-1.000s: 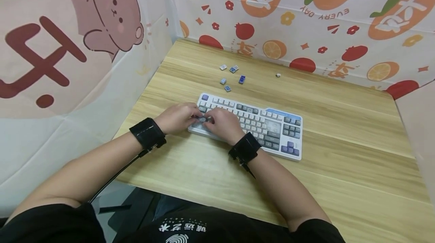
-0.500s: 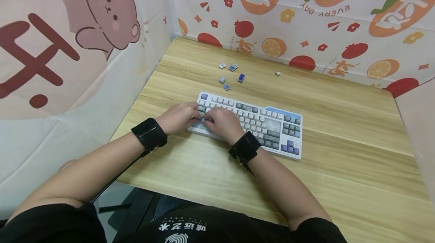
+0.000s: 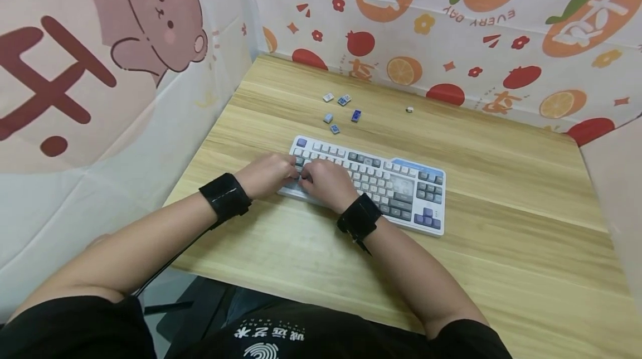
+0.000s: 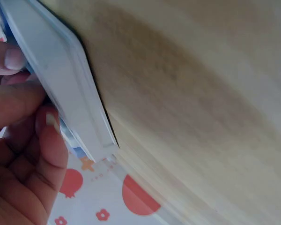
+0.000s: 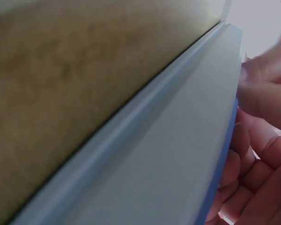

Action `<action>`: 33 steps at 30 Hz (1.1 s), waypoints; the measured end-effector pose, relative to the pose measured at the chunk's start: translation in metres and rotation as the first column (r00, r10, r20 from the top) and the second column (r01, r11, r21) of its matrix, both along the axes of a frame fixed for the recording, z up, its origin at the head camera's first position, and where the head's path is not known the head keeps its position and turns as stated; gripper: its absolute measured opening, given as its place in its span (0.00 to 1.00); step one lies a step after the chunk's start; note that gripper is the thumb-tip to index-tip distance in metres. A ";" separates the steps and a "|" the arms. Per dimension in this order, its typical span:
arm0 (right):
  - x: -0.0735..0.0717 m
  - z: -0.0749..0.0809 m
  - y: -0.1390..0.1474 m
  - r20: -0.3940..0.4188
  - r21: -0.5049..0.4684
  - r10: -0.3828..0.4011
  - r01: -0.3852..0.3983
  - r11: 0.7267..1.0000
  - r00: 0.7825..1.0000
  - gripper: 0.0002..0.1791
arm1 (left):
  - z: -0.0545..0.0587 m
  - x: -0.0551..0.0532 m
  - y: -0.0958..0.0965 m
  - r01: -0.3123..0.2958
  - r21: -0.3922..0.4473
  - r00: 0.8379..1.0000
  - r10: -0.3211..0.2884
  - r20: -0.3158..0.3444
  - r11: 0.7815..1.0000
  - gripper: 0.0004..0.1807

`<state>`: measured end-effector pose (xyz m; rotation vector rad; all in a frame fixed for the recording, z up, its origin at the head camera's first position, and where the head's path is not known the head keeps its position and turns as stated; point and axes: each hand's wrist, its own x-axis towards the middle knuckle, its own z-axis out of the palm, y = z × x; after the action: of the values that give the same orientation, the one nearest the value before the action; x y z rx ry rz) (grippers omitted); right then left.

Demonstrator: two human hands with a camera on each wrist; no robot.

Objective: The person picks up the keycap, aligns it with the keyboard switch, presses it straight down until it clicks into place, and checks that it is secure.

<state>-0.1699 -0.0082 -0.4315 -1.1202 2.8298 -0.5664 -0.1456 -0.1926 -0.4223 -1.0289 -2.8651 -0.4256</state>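
Note:
A white compact keyboard point(image 3: 381, 180) with white, grey and purple keycaps lies on the wooden table. Both hands are at its left end. The left hand point(image 3: 268, 174) has its fingers bent over the left-side keys; in the left wrist view its thumb point(image 4: 51, 129) and forefinger come together just above the keyboard's side wall point(image 4: 68, 75). Close beside it, the right hand point(image 3: 328, 183) reaches over the front rim, fingers curled and fingertips almost meeting the left ones. Whatever lies between the fingertips is hidden. In the right wrist view the right fingers point(image 5: 241, 173) bend behind the keyboard's edge.
Behind the keyboard lie several loose small pieces, among them a dark blue one point(image 3: 356, 116) and a light blue one point(image 3: 328, 118). A small white piece point(image 3: 409, 109) lies apart, farther right. Printed cloth point(image 3: 381, 41) hangs along the table's back and left.
The left hand and wrist have shifted slightly to the right, closer to the right hand. The keyboard and the loose pieces stay where they were.

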 end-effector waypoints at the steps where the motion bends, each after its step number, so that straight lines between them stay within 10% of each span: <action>1: 0.000 0.000 0.000 0.004 0.002 0.000 0.000 1.000 1.000 0.07 | 0.000 0.000 -0.001 0.005 0.000 1.000 -0.005 0.000 1.000 0.05; 33: -0.008 0.004 0.018 0.189 -0.039 0.103 -0.097 0.995 0.977 0.10 | 0.005 -0.006 0.003 -0.068 -0.006 0.992 0.068 0.110 0.998 0.06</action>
<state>-0.1776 0.0099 -0.4270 -1.1386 2.5955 -0.6705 -0.1514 -0.1900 -0.4177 -0.9328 -2.9879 -0.4882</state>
